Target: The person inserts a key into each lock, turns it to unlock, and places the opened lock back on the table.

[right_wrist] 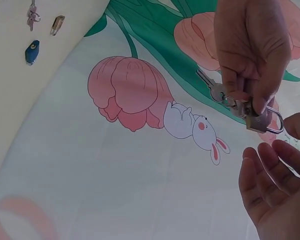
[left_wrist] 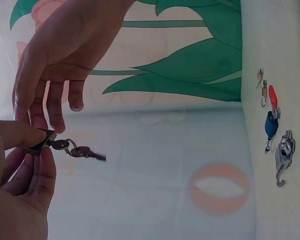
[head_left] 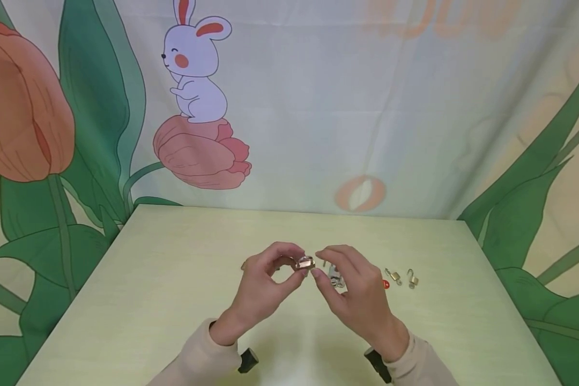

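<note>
My left hand (head_left: 265, 279) pinches a small padlock (right_wrist: 257, 121) between thumb and fingers, above the table. A key (left_wrist: 59, 145) sits in the padlock's end, and a second key (left_wrist: 87, 152) hangs from it on a ring. The padlock's shackle (right_wrist: 277, 123) points toward my right hand (head_left: 357, 284). That hand is held beside the padlock with its fingers loosely bent and thumb apart from them. In the right wrist view the right thumb (right_wrist: 296, 125) is close to the shackle; whether it touches I cannot tell.
On the pale table (head_left: 149, 321) lie two small brass padlocks, one (head_left: 394, 276) left of the other (head_left: 412, 280). Near them are a red piece (head_left: 386, 284), a blue piece (left_wrist: 271, 125) and a silver metal piece with a hook (left_wrist: 285, 152). A printed cloth (head_left: 309, 107) hangs behind.
</note>
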Available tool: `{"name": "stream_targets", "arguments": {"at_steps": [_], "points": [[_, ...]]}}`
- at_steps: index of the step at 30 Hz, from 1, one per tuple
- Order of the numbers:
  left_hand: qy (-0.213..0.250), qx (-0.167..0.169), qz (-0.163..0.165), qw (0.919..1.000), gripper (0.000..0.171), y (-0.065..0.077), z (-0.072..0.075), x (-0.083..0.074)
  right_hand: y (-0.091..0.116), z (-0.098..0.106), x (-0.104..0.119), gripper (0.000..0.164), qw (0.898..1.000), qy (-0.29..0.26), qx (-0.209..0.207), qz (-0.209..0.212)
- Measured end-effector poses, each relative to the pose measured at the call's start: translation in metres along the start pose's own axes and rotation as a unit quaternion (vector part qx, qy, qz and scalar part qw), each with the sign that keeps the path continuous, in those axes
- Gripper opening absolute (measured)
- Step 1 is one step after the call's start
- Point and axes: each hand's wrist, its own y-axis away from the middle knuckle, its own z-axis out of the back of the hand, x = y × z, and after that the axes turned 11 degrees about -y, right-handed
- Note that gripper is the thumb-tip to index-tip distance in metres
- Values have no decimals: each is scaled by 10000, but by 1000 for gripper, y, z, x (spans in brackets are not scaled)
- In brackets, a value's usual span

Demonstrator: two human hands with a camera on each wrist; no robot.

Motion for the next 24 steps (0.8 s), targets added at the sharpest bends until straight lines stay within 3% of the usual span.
{"name": "stream_targets", "arguments": {"at_steps": [8,15,24], "points": [[-1001,-215,-473,9936,21,1,-1,3,-2,-2,-1,20,9994,59,274,-178],[-1182,-377,-641,9902,22,0,-1,4,-1,-3,-1,20,9999,67,69,-65],[-1342,-780,-886,9839,22,1,-3,6,0,-1,-2,16,9995,112,-91,-297]]}}
